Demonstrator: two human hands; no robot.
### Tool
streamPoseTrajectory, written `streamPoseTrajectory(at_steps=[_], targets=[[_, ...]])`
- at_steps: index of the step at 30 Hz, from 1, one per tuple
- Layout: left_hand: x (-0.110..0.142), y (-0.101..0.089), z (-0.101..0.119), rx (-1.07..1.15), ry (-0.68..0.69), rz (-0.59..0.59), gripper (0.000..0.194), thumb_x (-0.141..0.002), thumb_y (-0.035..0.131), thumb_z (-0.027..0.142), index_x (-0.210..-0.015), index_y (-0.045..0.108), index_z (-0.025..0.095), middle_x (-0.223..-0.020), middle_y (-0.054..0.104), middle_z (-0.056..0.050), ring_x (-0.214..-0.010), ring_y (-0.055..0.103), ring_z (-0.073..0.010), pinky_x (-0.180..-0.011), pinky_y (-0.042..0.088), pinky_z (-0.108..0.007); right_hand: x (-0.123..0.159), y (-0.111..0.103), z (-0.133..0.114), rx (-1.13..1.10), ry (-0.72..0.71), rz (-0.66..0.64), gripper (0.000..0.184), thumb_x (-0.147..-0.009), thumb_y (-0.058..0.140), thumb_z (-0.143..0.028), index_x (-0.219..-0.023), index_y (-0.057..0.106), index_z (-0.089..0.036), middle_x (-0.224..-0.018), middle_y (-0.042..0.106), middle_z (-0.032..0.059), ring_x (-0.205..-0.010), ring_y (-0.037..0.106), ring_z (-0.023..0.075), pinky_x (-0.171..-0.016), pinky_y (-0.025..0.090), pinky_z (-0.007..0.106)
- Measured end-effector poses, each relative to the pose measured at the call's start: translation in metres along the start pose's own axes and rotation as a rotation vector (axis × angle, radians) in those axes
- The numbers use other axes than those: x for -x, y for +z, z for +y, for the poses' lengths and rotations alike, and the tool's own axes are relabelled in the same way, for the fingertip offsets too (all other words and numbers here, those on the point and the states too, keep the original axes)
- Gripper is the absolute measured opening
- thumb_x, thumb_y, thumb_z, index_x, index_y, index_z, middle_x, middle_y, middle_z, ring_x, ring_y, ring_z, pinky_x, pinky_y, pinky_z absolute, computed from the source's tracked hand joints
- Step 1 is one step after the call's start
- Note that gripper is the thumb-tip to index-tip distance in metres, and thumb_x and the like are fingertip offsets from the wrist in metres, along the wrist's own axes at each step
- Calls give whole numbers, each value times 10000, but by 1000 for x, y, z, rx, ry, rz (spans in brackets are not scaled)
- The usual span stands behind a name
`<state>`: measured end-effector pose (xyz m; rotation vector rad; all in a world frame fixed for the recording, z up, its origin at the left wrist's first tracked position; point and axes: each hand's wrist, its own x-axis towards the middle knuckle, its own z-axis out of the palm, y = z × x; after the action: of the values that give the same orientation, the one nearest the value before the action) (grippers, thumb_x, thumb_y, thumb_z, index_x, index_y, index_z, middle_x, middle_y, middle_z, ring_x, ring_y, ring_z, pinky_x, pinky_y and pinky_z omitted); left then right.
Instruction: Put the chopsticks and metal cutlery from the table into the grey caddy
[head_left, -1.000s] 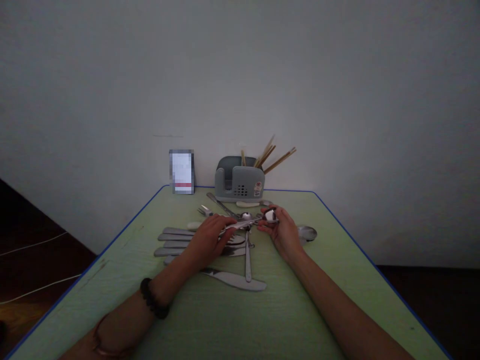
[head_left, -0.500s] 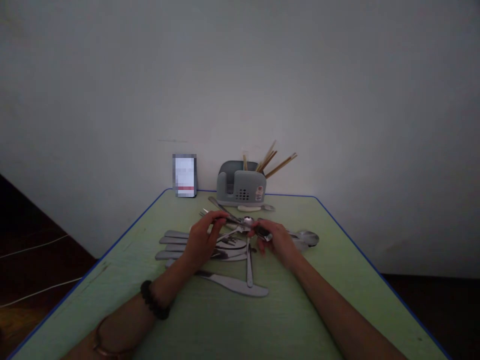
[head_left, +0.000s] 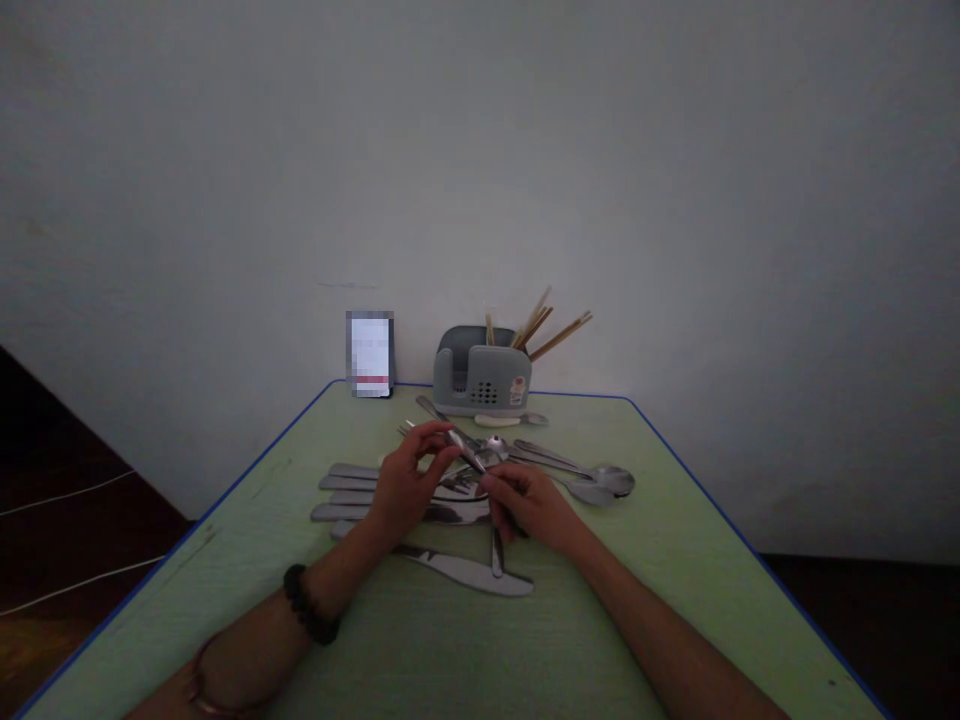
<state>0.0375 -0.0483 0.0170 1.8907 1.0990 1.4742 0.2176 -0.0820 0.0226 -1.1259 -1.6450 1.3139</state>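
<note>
Between my two hands slants a metal spoon (head_left: 468, 452), with its handle showing and its bowl hidden in the right hand. My left hand (head_left: 409, 478) pinches the handle's upper end. Closed around the lower end is my right hand (head_left: 531, 505). Below them lie several table knives (head_left: 469, 573) with their handles to the left. Fork tines (head_left: 465, 487) and a small spoon's bowl (head_left: 495, 447) show in the pile between the hands. Several larger spoons (head_left: 615, 480) lie together to the right, beyond my right hand.
A grey cutlery holder (head_left: 484, 375) with several chopsticks (head_left: 534, 325) stands against the wall. In front of it lies a white-handled utensil (head_left: 499, 420). A phone (head_left: 370, 355) leans at the back left. Blue edging borders the green table (head_left: 465, 660).
My right hand has moved left and towards me, tipping the spoon more steeply and covering its bowl. The spoons on the right are more exposed. My left hand has hardly moved.
</note>
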Motion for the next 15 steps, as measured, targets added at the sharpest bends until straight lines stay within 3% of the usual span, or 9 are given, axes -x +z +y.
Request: streamPoseTrajectory(at_steps=[7, 10, 15], targets=[[-2, -1, -2, -146, 253, -65, 432, -856, 540, 292, -1271, 471, 198, -921, 601, -38, -778, 552, -141, -699, 482, -264, -4, -7, -1, 84, -170, 155, 322, -810, 543, -477, -747, 648, -179, -618, 558, -15, -563, 495, 98, -515, 364, 214], [-2, -1, -3, -170, 264, -74, 449, -872, 518, 280, -1310, 441, 217, -954, 563, -44, -802, 537, -142, -707, 484, -267, -5, -8, -4, 137, -213, 184, 285, -807, 560, -443, -744, 657, -183, -636, 540, -18, -596, 477, 99, -552, 355, 223], [-2, 0, -1, -156, 241, -97, 429, -894, 467, 268, -1314, 428, 191, -933, 558, -53, -795, 535, -148, -702, 488, -279, -7, -5, -2, 60, -167, 215, 245, -775, 601, -430, -769, 607, -185, -637, 536, -34, -558, 452, 88, -530, 340, 219]])
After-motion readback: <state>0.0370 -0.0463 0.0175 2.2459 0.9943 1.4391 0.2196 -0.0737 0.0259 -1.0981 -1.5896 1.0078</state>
